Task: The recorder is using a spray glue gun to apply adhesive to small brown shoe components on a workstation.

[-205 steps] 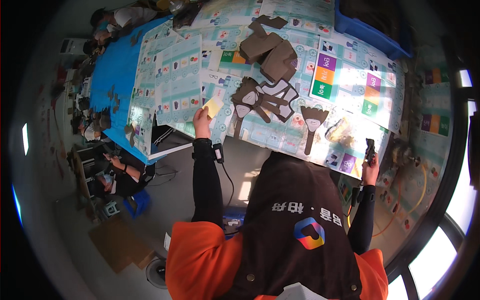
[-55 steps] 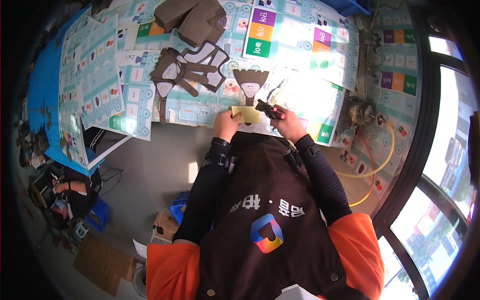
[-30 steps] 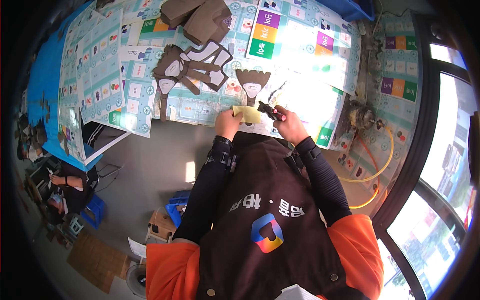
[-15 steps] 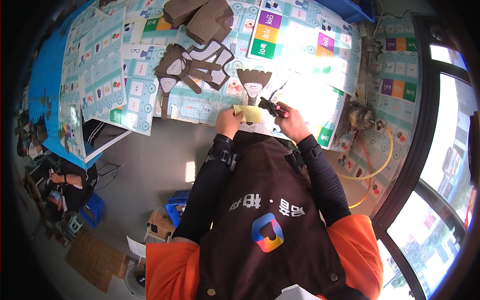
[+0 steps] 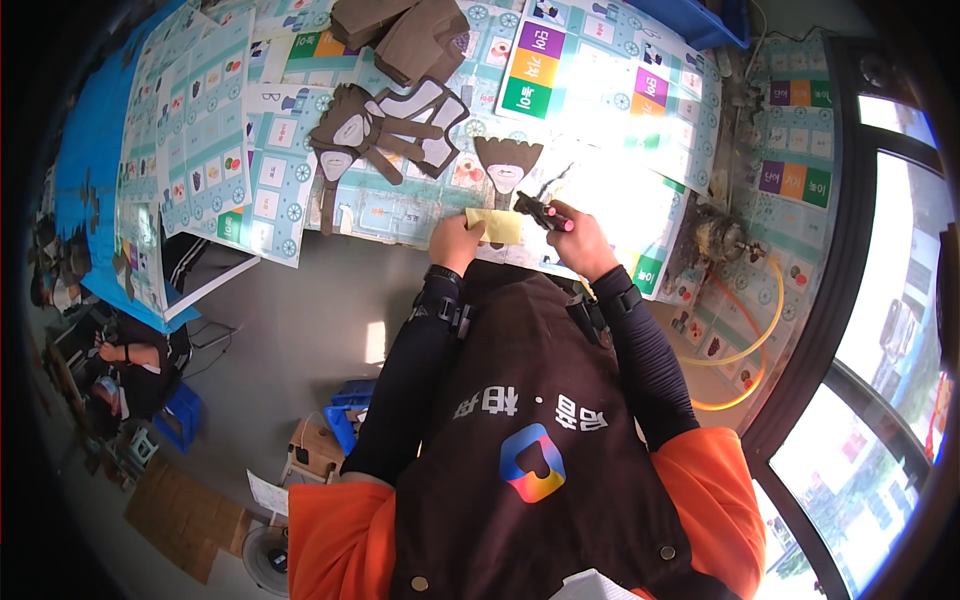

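Two hands meet at the near edge of the worktop (image 5: pixel 600 130), over a small pale yellow paper piece (image 5: pixel 497 226). The left hand (image 5: pixel 455 243) has its grip pinched on the left end of that yellow piece, holding it just above the worktop edge. The right hand (image 5: pixel 580 243) has its grip closed around a dark tool with a pink end (image 5: pixel 543 213), whose tip sits right beside the yellow piece's right end; whether they touch cannot be told.

Just beyond the yellow piece lies a brown brush-shaped cutout (image 5: pixel 507 163), flat on the printed sheets. Farther left of the yellow piece is a cluster of brown and white cutouts (image 5: pixel 385 130), and well beyond it a stack of brown card pieces (image 5: pixel 405 30). Right of the yellow piece, near the window, a yellow hose (image 5: pixel 745 345) curls past a small metal fitting (image 5: pixel 720 238). Far to the left of it, another person (image 5: pixel 125 365) sits low by the floor.
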